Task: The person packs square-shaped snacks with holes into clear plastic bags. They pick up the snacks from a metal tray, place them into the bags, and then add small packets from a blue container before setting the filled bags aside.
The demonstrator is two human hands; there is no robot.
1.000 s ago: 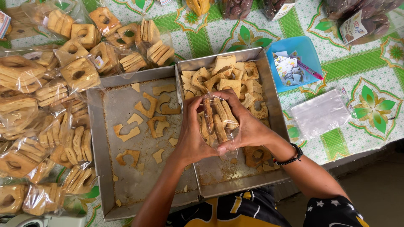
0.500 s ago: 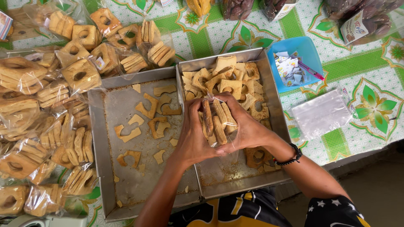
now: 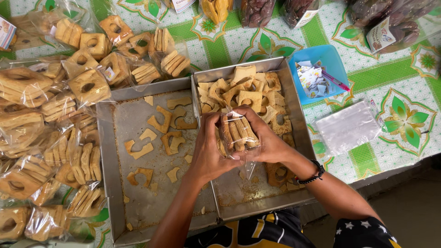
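Both hands grip one clear plastic bag of biscuits (image 3: 236, 134), a stack of square tan pieces standing on edge. My left hand (image 3: 209, 149) wraps the bag's left side. My right hand (image 3: 266, 138), with a dark bead bracelet at the wrist, closes around its right side and top. The bag hangs over the seam between two metal trays. The right tray (image 3: 294, 115) holds a heap of whole square biscuits with holes. Broken biscuit pieces (image 3: 158, 121) lie scattered in the left tray (image 3: 108, 160).
Several filled biscuit bags (image 3: 50, 119) are piled at the left. A blue tub (image 3: 328, 59) with small paper labels and a pink pen stands right of the trays, a stack of clear bags (image 3: 347, 128) below it. Packaged snacks line the far edge of the green-patterned tablecloth (image 3: 404, 78).
The hands have shifted only slightly on the bag, pressing the biscuits together; the bag stays over the same spot between the trays.
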